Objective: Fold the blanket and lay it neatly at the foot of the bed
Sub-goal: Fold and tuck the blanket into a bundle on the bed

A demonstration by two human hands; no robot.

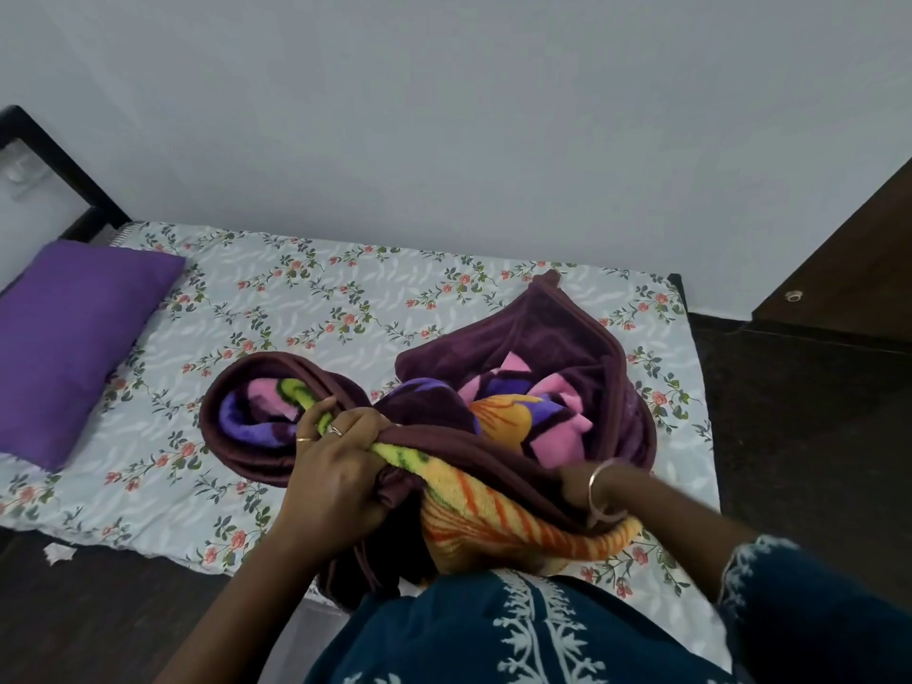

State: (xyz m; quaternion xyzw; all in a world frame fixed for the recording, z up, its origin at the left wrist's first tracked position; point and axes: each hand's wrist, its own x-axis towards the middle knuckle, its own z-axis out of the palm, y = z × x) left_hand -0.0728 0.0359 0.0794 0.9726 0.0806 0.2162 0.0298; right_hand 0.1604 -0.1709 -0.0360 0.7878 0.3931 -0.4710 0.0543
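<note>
A thick maroon blanket (pixel 538 348) with a pink, purple and orange flower print lies bunched on the right half of the bed (pixel 306 308). My left hand (pixel 335 461) grips a gathered edge of it near the bed's front side. My right hand (pixel 577 486) is pushed under a fold of the blanket, so only the wrist with its bangle shows and the fingers are hidden. Part of the blanket hangs over the front edge against my body.
A purple pillow (pixel 69 348) lies at the left end of the bed. White walls stand behind the bed, and a dark wooden door or cabinet (pixel 849 269) is at the right. Dark floor borders the bed, with a scrap of paper (pixel 59 552) at the left.
</note>
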